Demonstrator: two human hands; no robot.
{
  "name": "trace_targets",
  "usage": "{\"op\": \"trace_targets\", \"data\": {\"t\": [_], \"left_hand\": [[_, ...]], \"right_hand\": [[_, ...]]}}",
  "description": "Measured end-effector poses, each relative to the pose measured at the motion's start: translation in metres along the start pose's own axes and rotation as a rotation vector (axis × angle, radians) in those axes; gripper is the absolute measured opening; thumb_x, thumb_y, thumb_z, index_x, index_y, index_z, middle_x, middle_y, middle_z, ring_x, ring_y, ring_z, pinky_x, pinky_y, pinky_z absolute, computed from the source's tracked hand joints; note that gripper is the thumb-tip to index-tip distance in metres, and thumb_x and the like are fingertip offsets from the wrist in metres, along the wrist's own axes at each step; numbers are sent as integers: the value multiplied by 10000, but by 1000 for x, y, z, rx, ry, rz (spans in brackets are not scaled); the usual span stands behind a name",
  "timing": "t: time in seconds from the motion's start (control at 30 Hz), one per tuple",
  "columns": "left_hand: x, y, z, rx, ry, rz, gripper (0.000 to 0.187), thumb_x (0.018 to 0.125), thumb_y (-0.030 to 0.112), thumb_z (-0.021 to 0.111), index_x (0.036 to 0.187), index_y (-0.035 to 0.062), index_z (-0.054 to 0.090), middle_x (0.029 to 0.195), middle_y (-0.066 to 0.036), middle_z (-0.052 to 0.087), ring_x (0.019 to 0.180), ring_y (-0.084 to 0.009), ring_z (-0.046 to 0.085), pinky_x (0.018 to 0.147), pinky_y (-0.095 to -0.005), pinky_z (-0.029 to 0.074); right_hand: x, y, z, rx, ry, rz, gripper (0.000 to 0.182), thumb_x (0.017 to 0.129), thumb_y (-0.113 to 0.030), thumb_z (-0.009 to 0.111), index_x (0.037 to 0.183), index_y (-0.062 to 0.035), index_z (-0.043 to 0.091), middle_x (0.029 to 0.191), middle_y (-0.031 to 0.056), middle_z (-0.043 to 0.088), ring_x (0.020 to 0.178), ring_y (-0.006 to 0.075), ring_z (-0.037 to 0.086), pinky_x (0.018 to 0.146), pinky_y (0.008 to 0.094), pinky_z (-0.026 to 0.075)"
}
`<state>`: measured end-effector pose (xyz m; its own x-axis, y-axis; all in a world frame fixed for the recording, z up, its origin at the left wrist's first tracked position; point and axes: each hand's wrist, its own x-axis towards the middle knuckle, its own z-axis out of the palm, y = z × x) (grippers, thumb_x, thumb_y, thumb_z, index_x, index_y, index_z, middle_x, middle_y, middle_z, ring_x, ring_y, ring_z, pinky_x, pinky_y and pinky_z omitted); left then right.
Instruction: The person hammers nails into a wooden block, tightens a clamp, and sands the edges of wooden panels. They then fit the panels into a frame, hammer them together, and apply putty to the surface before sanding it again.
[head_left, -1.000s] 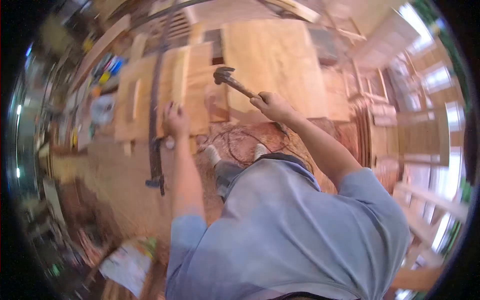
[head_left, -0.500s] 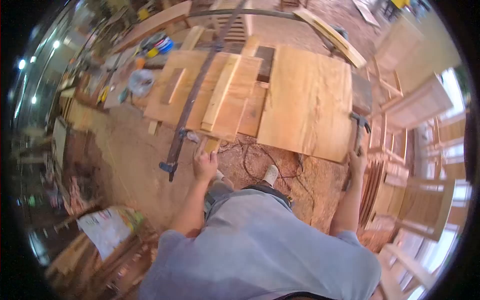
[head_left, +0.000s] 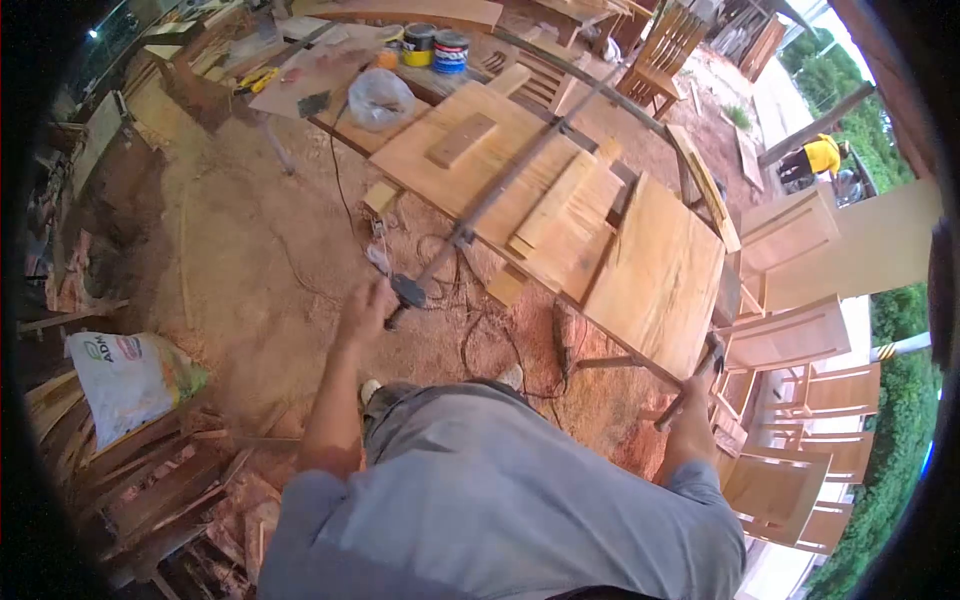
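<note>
My left hand (head_left: 368, 308) is beside the dark end of a long bar clamp (head_left: 408, 290), its fingers partly spread. Whether they touch the clamp is hard to tell. The clamp's bar runs across a flat wooden panel (head_left: 440, 130) on the bench. On that panel lie a light wood strip (head_left: 552, 203) and a short wood block (head_left: 462, 139). My right hand (head_left: 696, 390) grips a claw hammer (head_left: 712, 358) around its handle, head up, beside the near right corner of a second wooden panel (head_left: 655, 270).
Paint cans (head_left: 450, 52) and a clear plastic bag (head_left: 380, 98) stand at the far left of the bench. A power tool (head_left: 568, 335) and cables are below the bench. Wooden chairs (head_left: 785, 335) line the right. A person in a yellow top (head_left: 822, 155) is farther back.
My left hand has left the wood piece under the panel's edge and moved to the clamp's end. My right hand still holds the hammer. The view has swung to the right.
</note>
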<state>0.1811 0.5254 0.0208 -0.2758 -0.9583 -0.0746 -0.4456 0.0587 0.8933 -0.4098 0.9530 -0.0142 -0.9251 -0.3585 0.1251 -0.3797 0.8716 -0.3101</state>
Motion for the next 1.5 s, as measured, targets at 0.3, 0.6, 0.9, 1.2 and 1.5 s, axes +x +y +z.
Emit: {"op": "trace_targets", "data": {"t": [0.3, 0.6, 0.9, 1.2, 1.5], "left_hand": [[5, -41, -15, -179, -570, 191, 405, 927, 375, 556, 1064, 2, 635, 987, -133, 665, 986, -239, 629, 850, -343, 467], [88, 37, 13, 107, -282, 553, 482, 880, 374, 624, 994, -94, 616, 1154, -290, 582, 1095, -342, 576, 923, -390, 451], [95, -7, 36, 197, -946, -101, 477, 852, 418, 660, 1028, -21, 603, 905, -177, 664, 827, -273, 648, 746, -407, 510], [100, 19, 22, 318, -1096, -305, 314, 750, 169, 663, 979, -22, 566, 832, -92, 607, 757, -179, 583, 687, -344, 496], [97, 32, 14, 347, -1305, -187, 339, 793, 130, 602, 1103, -2, 559, 917, -78, 596, 867, -195, 581, 814, -340, 474]], "right_hand": [[-230, -286, 28, 518, -222, -206, 277, 847, -127, 671, 1080, 18, 636, 996, 121, 638, 912, 218, 613, 793, 316, 500], [-326, -446, 132, 1012, -928, -275, 661, 961, -417, 544, 1441, -15, 333, 1418, 154, 445, 1271, 252, 439, 1049, 362, 370], [-365, -445, 223, 1135, -1314, -224, 512, 988, -461, 453, 1224, -23, 574, 1230, 133, 577, 1176, 253, 505, 1029, 382, 381], [-382, -444, 186, 1391, -1233, -301, 432, 1000, -394, 452, 1062, -9, 636, 877, 60, 610, 888, 158, 546, 806, 333, 445], [-420, -441, 199, 1812, -1290, 14, 473, 910, -392, 634, 1165, 4, 602, 1132, 54, 619, 1042, 165, 546, 923, 328, 430]]}}
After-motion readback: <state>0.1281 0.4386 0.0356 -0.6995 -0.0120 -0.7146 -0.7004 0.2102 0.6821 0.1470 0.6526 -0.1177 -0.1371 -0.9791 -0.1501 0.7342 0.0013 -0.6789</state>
